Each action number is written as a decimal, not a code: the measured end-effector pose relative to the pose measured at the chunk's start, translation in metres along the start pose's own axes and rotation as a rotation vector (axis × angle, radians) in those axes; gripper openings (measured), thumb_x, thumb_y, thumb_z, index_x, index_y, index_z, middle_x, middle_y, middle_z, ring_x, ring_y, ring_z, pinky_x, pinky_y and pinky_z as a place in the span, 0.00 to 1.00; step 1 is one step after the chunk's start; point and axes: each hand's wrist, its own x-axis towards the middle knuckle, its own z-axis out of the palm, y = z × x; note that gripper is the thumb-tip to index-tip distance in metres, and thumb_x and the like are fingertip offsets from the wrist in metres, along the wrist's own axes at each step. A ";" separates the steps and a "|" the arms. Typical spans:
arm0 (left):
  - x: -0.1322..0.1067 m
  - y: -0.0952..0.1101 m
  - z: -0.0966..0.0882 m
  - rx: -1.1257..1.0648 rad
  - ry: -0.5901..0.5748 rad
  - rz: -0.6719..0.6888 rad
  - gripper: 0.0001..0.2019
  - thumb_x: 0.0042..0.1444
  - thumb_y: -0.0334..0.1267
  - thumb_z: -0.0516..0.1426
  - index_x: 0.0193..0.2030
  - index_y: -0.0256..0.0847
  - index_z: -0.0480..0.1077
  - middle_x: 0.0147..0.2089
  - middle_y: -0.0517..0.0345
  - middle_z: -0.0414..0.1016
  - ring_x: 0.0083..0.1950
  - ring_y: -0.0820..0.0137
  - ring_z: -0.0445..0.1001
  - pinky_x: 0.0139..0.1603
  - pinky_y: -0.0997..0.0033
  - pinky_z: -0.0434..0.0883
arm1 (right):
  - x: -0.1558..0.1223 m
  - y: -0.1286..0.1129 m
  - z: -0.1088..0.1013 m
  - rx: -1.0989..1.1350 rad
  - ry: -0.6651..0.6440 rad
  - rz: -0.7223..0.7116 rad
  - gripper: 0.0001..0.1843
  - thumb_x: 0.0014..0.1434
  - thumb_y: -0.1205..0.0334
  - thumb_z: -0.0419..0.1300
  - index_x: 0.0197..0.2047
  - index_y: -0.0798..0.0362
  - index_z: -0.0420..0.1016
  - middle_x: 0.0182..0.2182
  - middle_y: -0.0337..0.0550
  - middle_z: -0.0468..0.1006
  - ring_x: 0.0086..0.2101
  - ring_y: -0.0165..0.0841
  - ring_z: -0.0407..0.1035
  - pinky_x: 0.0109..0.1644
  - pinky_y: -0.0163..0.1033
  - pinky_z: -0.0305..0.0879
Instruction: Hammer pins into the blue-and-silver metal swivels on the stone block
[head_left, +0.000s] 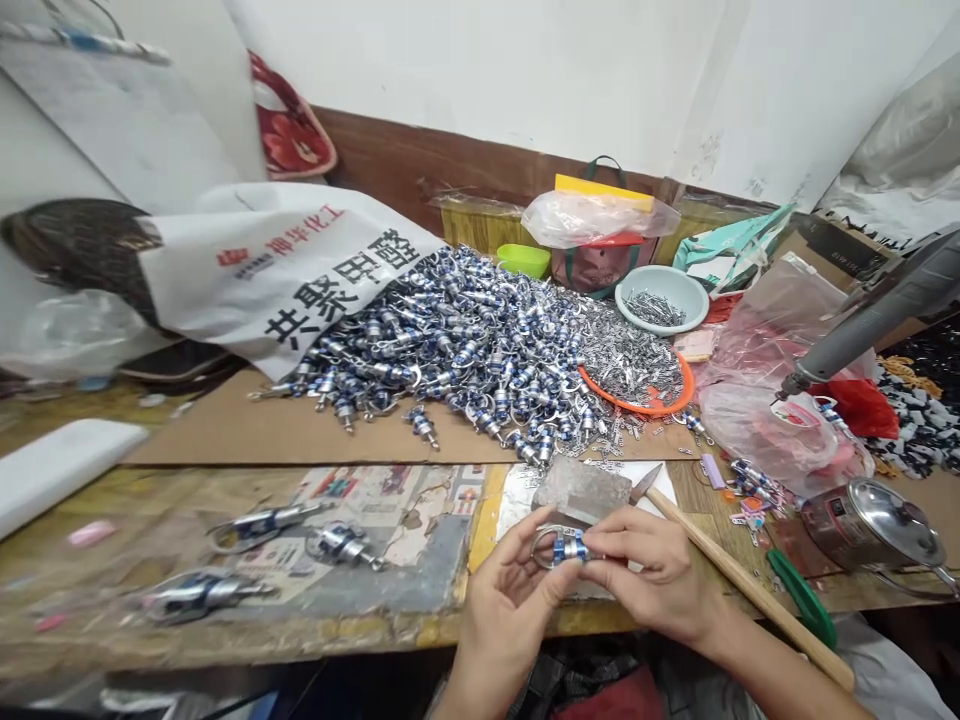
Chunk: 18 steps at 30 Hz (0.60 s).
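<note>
My left hand (510,590) and my right hand (652,575) meet at the table's near edge and pinch one small blue-and-silver metal clip with a ring (564,546) between their fingertips. Just behind the hands lies a grey stone block (581,488). A hammer with a wooden handle (739,580) rests to the right of my right hand. A big heap of the same blue-and-silver clips (457,345) covers the middle of the table.
An orange tray of small silver parts (645,375), a pale bowl of pins (661,298), plastic bags (772,420), a steel kettle (874,520), green scissors (806,600) and a grey power tool (870,320) crowd the right. A printed white bag (300,270) lies left. Loose clips (262,522) sit front left.
</note>
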 end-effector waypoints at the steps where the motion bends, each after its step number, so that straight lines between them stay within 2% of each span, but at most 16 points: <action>1: 0.002 -0.004 0.001 0.000 0.002 -0.003 0.25 0.38 0.40 0.66 0.46 0.39 0.72 0.41 0.53 0.78 0.43 0.66 0.74 0.43 0.72 0.73 | -0.003 0.000 -0.001 -0.015 -0.035 0.041 0.07 0.55 0.67 0.60 0.36 0.54 0.78 0.29 0.45 0.77 0.29 0.30 0.73 0.31 0.31 0.70; 4: 0.010 -0.016 0.004 -0.044 0.024 0.008 0.28 0.40 0.43 0.65 0.50 0.38 0.68 0.36 0.55 0.77 0.40 0.67 0.74 0.41 0.71 0.73 | -0.013 0.006 -0.011 -0.096 -0.091 0.113 0.09 0.57 0.65 0.57 0.40 0.53 0.77 0.35 0.45 0.77 0.34 0.31 0.72 0.37 0.33 0.71; 6: 0.013 -0.020 0.005 -0.068 0.029 0.003 0.31 0.40 0.43 0.65 0.53 0.39 0.64 0.33 0.57 0.76 0.38 0.68 0.74 0.39 0.72 0.74 | -0.015 0.018 -0.027 -0.210 -0.056 0.136 0.10 0.57 0.63 0.57 0.41 0.53 0.76 0.37 0.46 0.76 0.37 0.32 0.72 0.41 0.35 0.70; 8: 0.015 -0.020 0.006 -0.071 0.027 0.000 0.33 0.40 0.43 0.65 0.54 0.39 0.62 0.33 0.57 0.76 0.38 0.68 0.74 0.39 0.73 0.73 | -0.010 0.036 -0.045 -0.441 -0.042 0.234 0.10 0.58 0.63 0.55 0.40 0.54 0.75 0.36 0.46 0.77 0.37 0.32 0.71 0.42 0.36 0.69; 10: 0.015 -0.017 0.009 -0.072 0.009 -0.005 0.34 0.40 0.42 0.65 0.55 0.40 0.61 0.32 0.58 0.76 0.37 0.69 0.74 0.39 0.73 0.73 | 0.004 0.058 -0.059 -0.734 -0.095 0.391 0.11 0.61 0.65 0.51 0.38 0.54 0.75 0.36 0.45 0.77 0.38 0.32 0.71 0.43 0.35 0.67; 11: 0.016 -0.016 0.010 -0.073 -0.002 -0.008 0.34 0.40 0.42 0.65 0.56 0.40 0.60 0.32 0.58 0.75 0.37 0.69 0.74 0.38 0.73 0.73 | 0.013 0.069 -0.062 -0.808 -0.132 0.440 0.12 0.61 0.67 0.50 0.38 0.54 0.75 0.36 0.45 0.77 0.38 0.32 0.71 0.43 0.35 0.66; 13: 0.016 -0.013 0.013 -0.072 -0.024 -0.011 0.35 0.40 0.41 0.64 0.57 0.40 0.59 0.31 0.60 0.74 0.35 0.70 0.75 0.38 0.73 0.73 | 0.033 0.089 -0.059 -0.890 -0.211 0.505 0.12 0.59 0.69 0.50 0.34 0.54 0.76 0.34 0.45 0.78 0.37 0.33 0.71 0.42 0.36 0.64; 15: 0.017 -0.011 0.015 -0.065 -0.042 -0.019 0.37 0.40 0.41 0.65 0.58 0.39 0.57 0.30 0.60 0.74 0.34 0.70 0.75 0.37 0.73 0.73 | 0.050 0.103 -0.046 -0.934 -0.277 0.546 0.11 0.57 0.70 0.51 0.31 0.56 0.76 0.32 0.49 0.77 0.35 0.36 0.71 0.40 0.36 0.64; 18: 0.019 -0.011 0.015 -0.034 -0.064 -0.048 0.39 0.40 0.40 0.65 0.59 0.38 0.56 0.30 0.59 0.73 0.34 0.69 0.75 0.37 0.71 0.73 | 0.067 0.112 -0.027 -1.001 -0.337 0.586 0.11 0.54 0.74 0.51 0.36 0.59 0.74 0.34 0.54 0.76 0.35 0.38 0.71 0.38 0.37 0.62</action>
